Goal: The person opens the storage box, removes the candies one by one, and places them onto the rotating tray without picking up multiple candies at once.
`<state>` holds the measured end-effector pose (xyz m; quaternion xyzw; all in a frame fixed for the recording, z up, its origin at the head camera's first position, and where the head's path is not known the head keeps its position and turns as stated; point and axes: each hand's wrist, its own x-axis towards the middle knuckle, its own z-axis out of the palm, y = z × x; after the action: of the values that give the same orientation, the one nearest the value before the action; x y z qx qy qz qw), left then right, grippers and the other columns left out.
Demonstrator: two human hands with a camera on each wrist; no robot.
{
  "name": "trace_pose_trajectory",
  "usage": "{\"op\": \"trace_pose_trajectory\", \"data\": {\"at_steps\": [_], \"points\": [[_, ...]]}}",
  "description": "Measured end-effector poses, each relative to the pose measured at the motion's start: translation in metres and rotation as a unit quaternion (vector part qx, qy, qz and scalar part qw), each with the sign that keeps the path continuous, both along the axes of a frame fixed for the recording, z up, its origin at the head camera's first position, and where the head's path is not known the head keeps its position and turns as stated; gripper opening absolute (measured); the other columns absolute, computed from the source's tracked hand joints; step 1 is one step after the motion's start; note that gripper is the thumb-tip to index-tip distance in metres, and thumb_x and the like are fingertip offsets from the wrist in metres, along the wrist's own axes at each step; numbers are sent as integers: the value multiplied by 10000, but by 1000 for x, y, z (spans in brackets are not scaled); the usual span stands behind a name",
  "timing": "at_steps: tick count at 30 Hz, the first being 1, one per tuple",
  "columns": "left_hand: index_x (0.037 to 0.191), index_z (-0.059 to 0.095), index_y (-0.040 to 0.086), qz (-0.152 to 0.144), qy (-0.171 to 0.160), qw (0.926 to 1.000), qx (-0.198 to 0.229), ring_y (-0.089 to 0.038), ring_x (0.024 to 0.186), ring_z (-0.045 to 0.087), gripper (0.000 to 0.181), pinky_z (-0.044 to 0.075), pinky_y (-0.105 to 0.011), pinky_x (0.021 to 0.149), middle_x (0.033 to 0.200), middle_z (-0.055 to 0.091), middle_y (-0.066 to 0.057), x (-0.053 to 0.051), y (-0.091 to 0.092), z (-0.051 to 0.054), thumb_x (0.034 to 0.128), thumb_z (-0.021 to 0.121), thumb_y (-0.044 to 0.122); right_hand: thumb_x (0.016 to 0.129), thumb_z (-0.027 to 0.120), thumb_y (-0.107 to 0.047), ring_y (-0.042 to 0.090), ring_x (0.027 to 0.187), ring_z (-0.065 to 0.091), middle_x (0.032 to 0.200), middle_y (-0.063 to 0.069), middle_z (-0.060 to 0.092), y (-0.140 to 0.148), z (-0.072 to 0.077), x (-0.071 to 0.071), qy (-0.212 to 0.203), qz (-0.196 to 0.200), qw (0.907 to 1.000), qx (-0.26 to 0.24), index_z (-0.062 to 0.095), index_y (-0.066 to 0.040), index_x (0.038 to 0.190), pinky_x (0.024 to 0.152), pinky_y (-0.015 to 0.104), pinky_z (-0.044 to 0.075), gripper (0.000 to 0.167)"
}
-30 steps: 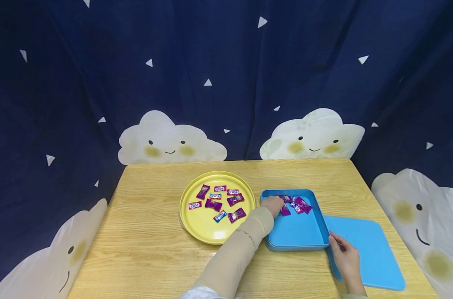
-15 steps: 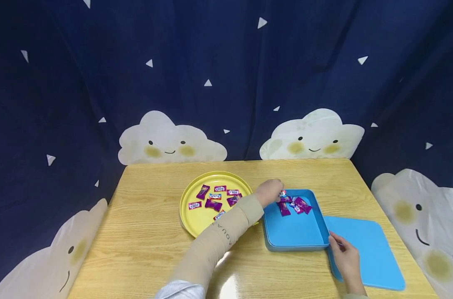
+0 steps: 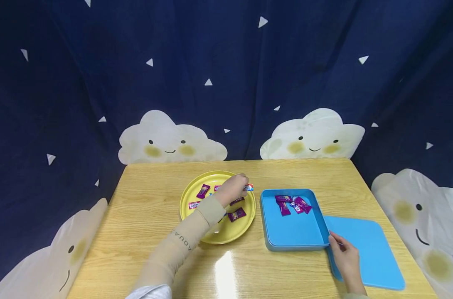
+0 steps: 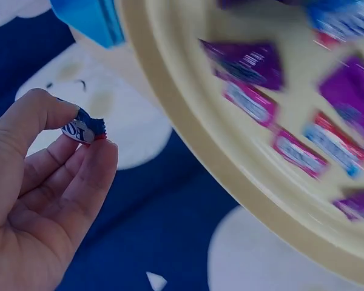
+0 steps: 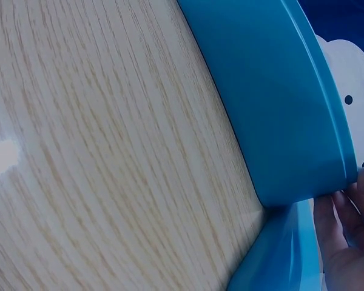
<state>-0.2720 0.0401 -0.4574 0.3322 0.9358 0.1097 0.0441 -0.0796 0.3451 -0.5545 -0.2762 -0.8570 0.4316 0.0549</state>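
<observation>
My left hand [image 3: 232, 189] is above the right part of a round yellow tray [image 3: 247, 222]. Between thumb and fingers it pinches a small blue-and-red wrapped candy [image 4: 82, 127], whose end sticks out past the fingertips in the head view. Several purple-wrapped candies [image 3: 236, 214] and smaller red or blue ones [image 4: 337, 143] lie on the tray, some hidden by the hand and sleeve. My right hand [image 3: 346, 255] grips the near right corner of a blue open box [image 3: 295, 234], thumb at the rim. Inside the box, purple candies [image 3: 284, 208] and a lighter one are bunched toward the back.
A flat blue lid [image 3: 377, 253] lies on the wooden table [image 3: 148, 232] right of the box, partly beneath the right hand. The tray stands left of the box with a narrow gap between. A dark blue curtain [image 3: 226, 50] with clouds hangs behind.
From inside the box, my left hand has risen with the candy and moved left over the yellow tray. My right hand stays on the box corner.
</observation>
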Motion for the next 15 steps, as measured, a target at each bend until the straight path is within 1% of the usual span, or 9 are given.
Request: {"op": "trace_pose_trajectory", "data": {"at_steps": [2,3,5,6,8,10,12,14,15], "points": [[735,574,70,103,-87,9999,95,-112,627,464,144,418,-207,567,762,510,-24,1,-15,-2,786,704,108,934,432,-427,162,949,533,1238,220,527,3,-6,-1,93,-1,9999,69,557,-19,1234,549,143,454,522],[739,573,62,140,-120,9998,126,-113,626,454,151,414,-209,567,758,502,-24,2,-23,-3,785,709,110,929,430,-444,111,919,536,1232,211,535,5,-10,-2,112,-20,9998,135,565,-27,1230,528,153,455,532],[729,560,55,242,-211,9993,214,-120,623,436,171,407,-224,565,748,490,-25,3,-38,-6,784,713,107,922,435,-458,91,881,539,1215,215,546,9,-17,-2,211,-10,9996,209,575,-25,1219,537,195,473,543],[730,560,56,297,-248,9989,250,-119,627,435,171,408,-228,569,746,492,-23,4,-44,-9,780,716,103,915,439,-471,65,865,536,1211,200,554,11,-21,-3,192,-46,9995,250,584,-44,1215,523,184,470,542],[718,545,66,423,-340,9982,271,-123,626,424,187,401,-241,571,741,490,-18,6,-58,-14,780,716,104,913,449,-467,107,881,550,1209,212,552,14,-25,-4,223,-34,9995,216,584,-45,1216,570,188,479,537],[692,529,73,519,-448,9973,282,-126,620,421,209,399,-247,568,726,492,-15,8,-70,-21,772,720,98,915,457,-456,180,913,552,1213,236,540,13,-25,-3,259,18,9996,145,576,-28,1219,635,230,494,538],[669,527,83,606,-526,9964,262,-119,609,425,219,404,-243,566,702,496,-3,9,-82,-27,745,732,76,908,445,-485,114,891,547,1232,217,535,13,-24,-3,134,-9,9999,108,571,-44,1231,596,206,489,561],[652,535,84,627,-536,9963,247,-115,599,436,218,419,-244,571,674,503,8,11,-93,-33,714,741,48,908,437,-495,36,847,524,1239,208,533,11,-19,-2,66,-18,10000,18,565,-43,1238,549,205,483,574],[652,541,80,616,-551,9963,253,-118,598,446,216,431,-249,578,660,510,6,12,-98,-36,701,747,39,908,436,-497,0,833,509,1241,211,530,10,-17,-1,60,-14,10000,-20,562,-37,1239,541,224,488,581]]}}
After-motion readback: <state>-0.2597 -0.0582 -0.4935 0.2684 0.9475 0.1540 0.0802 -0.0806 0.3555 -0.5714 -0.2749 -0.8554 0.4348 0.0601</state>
